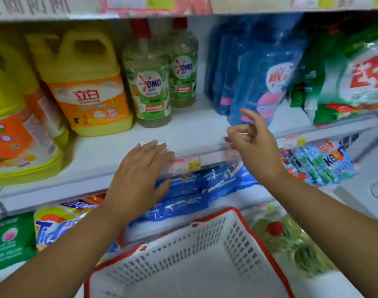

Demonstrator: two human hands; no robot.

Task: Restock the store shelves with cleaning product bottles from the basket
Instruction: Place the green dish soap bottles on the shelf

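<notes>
Two clear OMO bottles with red caps stand on the white shelf (190,134), one in front (148,82) and one behind it (183,67). Left of them stands a yellow jug with an orange label (84,82). My left hand (138,179) hovers flat with straight fingers at the shelf's front edge and holds nothing. To its right, at the same edge, my right hand (252,145) has loosely curled fingers and is empty. The white basket with a red rim (259,239) sits below my arms; no bottle shows inside it.
Blue refill pouches (263,74) and a green detergent bag (351,82) fill the shelf's right side. More yellow jugs (14,117) stand at the left. Blue packs (196,190) and a Tide bag (57,224) lie on the lower shelf. A clear bottle with a red cap (291,239) lies right of the basket.
</notes>
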